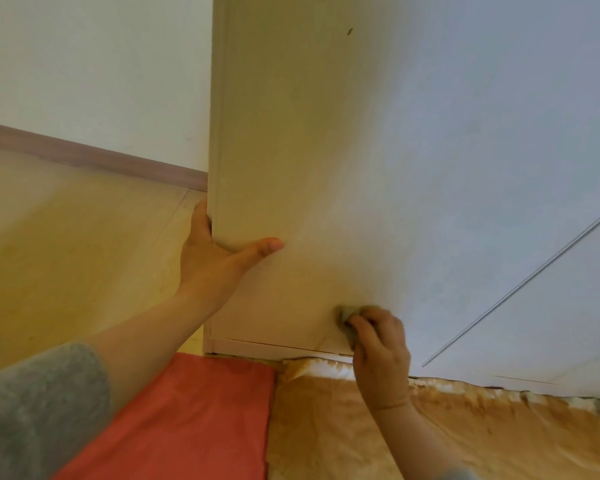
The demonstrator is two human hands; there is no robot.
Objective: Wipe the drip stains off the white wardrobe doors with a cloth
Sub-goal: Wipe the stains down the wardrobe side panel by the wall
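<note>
Down by the wardrobe door [326,168] bottom edge, your right hand [381,355] fingers pinch the cloth [347,318] mid-wipe, left hand [215,258] spread bracing the edge, and a dark speck [350,30] up top looks left to do.

- Wall [94,64]: pale, plain, up and to the left of the left fingers.
- Skirting [90,157]: brownish strip along the wall's foot, above and left of the left fingers.
- Floor [66,254]: yellowish, smooth, with a faint seam, left of the left fingers.
- Red mat [187,420]: flat on the floor, below the left fingers.
- Brown sheet [465,434]: crinkled, with a torn whitish upper edge, below the right fingers, touching the red mat's right side.
</note>
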